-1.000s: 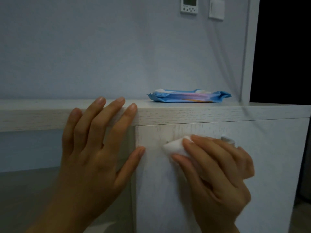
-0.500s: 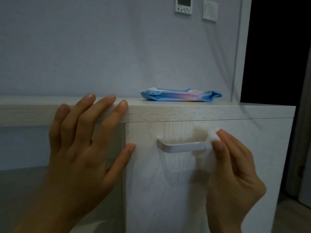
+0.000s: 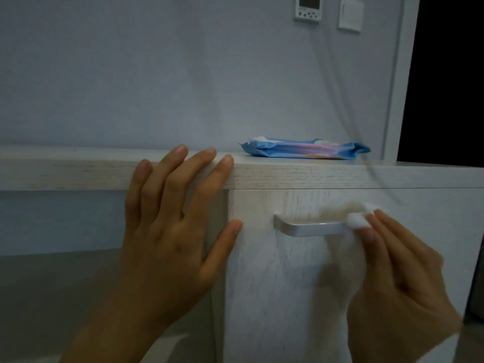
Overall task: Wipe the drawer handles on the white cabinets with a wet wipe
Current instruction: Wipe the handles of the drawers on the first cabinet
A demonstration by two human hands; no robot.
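A silver bar handle (image 3: 311, 228) is mounted across the top of a white wood-grain drawer front (image 3: 288, 284). My right hand (image 3: 398, 281) pinches a folded white wet wipe (image 3: 357, 220) against the handle's right end; the hand is motion-blurred. My left hand (image 3: 172, 231) lies flat with fingers spread against the left edge of the cabinet, fingertips on the edge of the top board (image 3: 301, 176), thumb touching the drawer front.
A blue wet-wipe packet (image 3: 303, 149) lies on the cabinet top near the wall. A thermostat (image 3: 307, 7) and a light switch (image 3: 351, 14) hang on the wall above. A dark doorway (image 3: 450, 79) opens at the right. An open recess sits left of the drawer.
My right hand has carried the wipe from the handle's left end to its right end, uncovering the bar. The left hand has stayed on the cabinet edge.
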